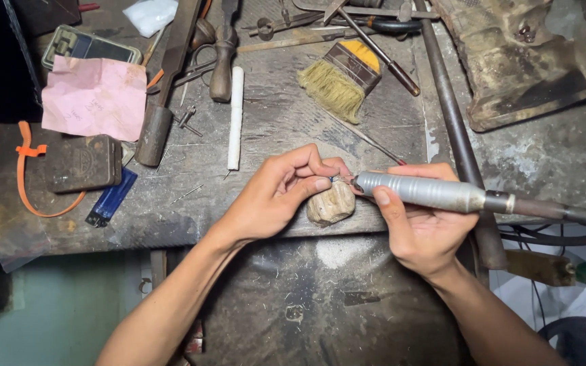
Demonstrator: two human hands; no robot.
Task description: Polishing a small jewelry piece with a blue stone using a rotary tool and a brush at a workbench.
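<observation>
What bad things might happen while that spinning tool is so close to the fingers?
The metal rotary tool in the right hand points at a tiny piece pinched by the left hand, so a slip might nick the fingertips. The piece is small and might fly off. It rests on a worn wooden peg at the bench edge, so it might drop.

We see a worn grey workbench point(272, 129). On its left lie a pink sheet of paper point(94, 97), a dark metal tin point(83, 163) with an orange strap point(30, 177) looping beside it, and a blue lighter point(111, 198). Near the middle rest a white stick point(236, 117) and a wooden-handled tool point(222, 66). Farther back lie a paintbrush with pale bristles point(342, 78) and a long metal rod point(457, 139).
</observation>
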